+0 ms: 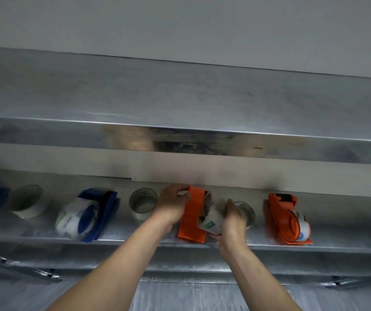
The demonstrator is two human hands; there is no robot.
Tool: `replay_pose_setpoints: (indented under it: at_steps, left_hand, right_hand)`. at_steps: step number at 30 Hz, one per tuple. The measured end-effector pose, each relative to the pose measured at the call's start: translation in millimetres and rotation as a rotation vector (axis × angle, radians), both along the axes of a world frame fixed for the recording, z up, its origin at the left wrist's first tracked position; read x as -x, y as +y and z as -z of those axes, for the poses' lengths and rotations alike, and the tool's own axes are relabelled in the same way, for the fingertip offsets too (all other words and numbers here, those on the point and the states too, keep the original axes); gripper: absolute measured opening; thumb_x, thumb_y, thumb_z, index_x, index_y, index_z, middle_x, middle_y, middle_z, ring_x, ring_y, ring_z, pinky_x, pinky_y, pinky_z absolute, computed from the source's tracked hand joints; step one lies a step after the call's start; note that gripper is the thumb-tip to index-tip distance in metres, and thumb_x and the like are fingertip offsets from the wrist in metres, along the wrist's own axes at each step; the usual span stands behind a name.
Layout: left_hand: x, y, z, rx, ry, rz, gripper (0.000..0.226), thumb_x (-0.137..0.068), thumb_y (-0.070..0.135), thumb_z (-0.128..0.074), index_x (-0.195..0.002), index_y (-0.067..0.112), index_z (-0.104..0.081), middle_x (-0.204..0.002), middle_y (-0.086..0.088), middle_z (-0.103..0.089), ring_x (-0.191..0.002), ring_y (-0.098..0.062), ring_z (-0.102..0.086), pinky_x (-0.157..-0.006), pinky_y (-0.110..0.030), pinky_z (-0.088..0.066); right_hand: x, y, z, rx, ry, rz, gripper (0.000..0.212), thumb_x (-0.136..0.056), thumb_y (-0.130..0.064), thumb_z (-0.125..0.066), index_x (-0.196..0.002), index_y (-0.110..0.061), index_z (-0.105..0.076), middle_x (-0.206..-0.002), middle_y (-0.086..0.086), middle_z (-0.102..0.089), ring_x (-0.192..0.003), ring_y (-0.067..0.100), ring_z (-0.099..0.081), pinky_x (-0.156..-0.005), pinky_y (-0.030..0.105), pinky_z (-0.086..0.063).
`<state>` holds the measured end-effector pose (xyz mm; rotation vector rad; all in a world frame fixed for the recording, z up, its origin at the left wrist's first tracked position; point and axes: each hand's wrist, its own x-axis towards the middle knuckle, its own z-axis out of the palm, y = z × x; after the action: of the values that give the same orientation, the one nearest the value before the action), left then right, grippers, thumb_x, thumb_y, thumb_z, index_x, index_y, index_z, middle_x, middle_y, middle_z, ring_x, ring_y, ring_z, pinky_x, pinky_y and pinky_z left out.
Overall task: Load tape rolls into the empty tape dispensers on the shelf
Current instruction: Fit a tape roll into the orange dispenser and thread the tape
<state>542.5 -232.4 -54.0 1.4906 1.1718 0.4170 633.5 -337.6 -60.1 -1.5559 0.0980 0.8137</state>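
On the shelf (124, 234), the orange dispenser (191, 223) stands with its base at the front lip; too hard a push is judged likely to tip it off. Its top is pinched by the left hand (172, 206). The tape roll (211, 219), gripped by the right hand (232, 221), is held against the dispenser's side and is not seen seated; a skewed entry could jam it. A loaded blue dispenser (88, 214) and a loaded orange dispenser (288, 221) are noted on either side. A spare roll (247, 209) just behind the right hand crowds the fingers. A clear roll (143, 206) lies beside the left hand.
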Motion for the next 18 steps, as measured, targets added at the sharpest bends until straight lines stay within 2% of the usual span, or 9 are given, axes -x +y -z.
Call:
replay_pose_setpoints:
  at_steps: [3,5,7,8,10,12,15,17,18]
  left_hand:
    - [1,2,2,0.008,-0.007,0.029,0.027,-0.096,0.023,-0.055,-0.122,0.024,-0.063,-0.122,-0.001,-0.063,-0.109,-0.024,-0.062,-0.096,-0.048,-0.052]
    - [-1,2,5,0.012,-0.024,0.046,0.025,-0.095,0.023,-0.055,-0.117,0.027,-0.065,-0.119,-0.001,-0.065,-0.107,-0.025,-0.063,-0.095,-0.049,-0.053]
    - [-5,1,7,0.039,-0.052,0.046,0.018,-0.091,0.021,-0.055,-0.093,0.028,-0.072,-0.101,-0.006,-0.072,-0.091,-0.026,-0.067,-0.086,-0.051,-0.056]
    - [-8,-2,9,0.048,-0.046,0.05,0.021,-0.091,0.022,-0.054,-0.079,0.024,-0.072,-0.087,-0.008,-0.073,-0.079,-0.026,-0.067,-0.08,-0.05,-0.058]
    - [-12,-10,9,0.07,-0.026,0.046,0.034,-0.095,0.028,-0.05,-0.067,0.016,-0.067,-0.068,-0.008,-0.068,-0.064,-0.024,-0.064,-0.071,-0.045,-0.055]
    - [-12,-12,10,0.134,-0.054,0.004,0.04,-0.099,0.035,-0.045,-0.074,0.014,-0.069,-0.071,-0.007,-0.07,-0.068,-0.023,-0.067,-0.076,-0.044,-0.056]
    - [-10,-10,10,0.211,-0.041,0.011,0.062,-0.095,0.062,-0.035,-0.087,0.014,-0.073,-0.085,-0.006,-0.076,-0.08,-0.023,-0.072,-0.082,-0.038,-0.056]
    - [-10,-9,10,0.188,-0.045,0.011,0.06,-0.09,0.066,-0.043,-0.083,0.014,-0.073,-0.083,-0.007,-0.076,-0.079,-0.025,-0.073,-0.082,-0.041,-0.057]
    - [-10,-8,10,0.162,-0.061,0.004,0.052,-0.088,0.061,-0.052,-0.08,0.014,-0.073,-0.08,-0.007,-0.076,-0.078,-0.025,-0.073,-0.081,-0.044,-0.058]
  right_hand:
    - [4,2,-6,-0.018,-0.022,0.004,0.026,-0.103,-0.035,-0.043,-0.089,-0.021,-0.06,-0.087,0.012,-0.067,-0.076,0.027,-0.064,-0.085,0.052,-0.054]
    - [7,7,-2,0.007,-0.141,-0.03,0.034,-0.096,-0.05,-0.043,-0.096,-0.021,-0.059,-0.097,0.015,-0.067,-0.086,0.03,-0.065,-0.087,0.054,-0.055]
    - [8,13,8,0.004,-0.224,-0.086,0.063,-0.079,-0.073,-0.038,-0.111,-0.023,-0.06,-0.109,0.01,-0.068,-0.1,0.028,-0.064,-0.093,0.054,-0.052]
    - [9,16,12,-0.014,-0.225,-0.132,0.073,-0.075,-0.08,-0.036,-0.117,-0.025,-0.06,-0.115,0.006,-0.068,-0.107,0.024,-0.064,-0.099,0.052,-0.049]
    - [12,23,16,-0.047,-0.225,-0.188,0.08,-0.073,-0.084,-0.035,-0.126,-0.029,-0.06,-0.125,0.0,-0.066,-0.119,0.018,-0.06,-0.108,0.048,-0.043]
    - [12,24,14,-0.055,-0.235,-0.221,0.078,-0.076,-0.083,-0.033,-0.126,-0.03,-0.062,-0.127,-0.003,-0.066,-0.121,0.015,-0.06,-0.11,0.045,-0.043]
    - [5,22,28,-0.058,-0.185,-0.242,0.08,-0.077,-0.089,-0.031,-0.124,-0.033,-0.065,-0.125,-0.003,-0.069,-0.119,0.016,-0.062,-0.108,0.047,-0.044]
    - [4,18,23,-0.077,-0.115,-0.24,0.08,-0.079,-0.088,-0.031,-0.128,-0.033,-0.063,-0.128,0.002,-0.068,-0.123,0.022,-0.061,-0.112,0.051,-0.04]
    - [4,17,16,-0.079,-0.078,-0.204,0.073,-0.087,-0.081,-0.029,-0.126,-0.029,-0.065,-0.124,0.006,-0.07,-0.12,0.024,-0.063,-0.11,0.051,-0.042]
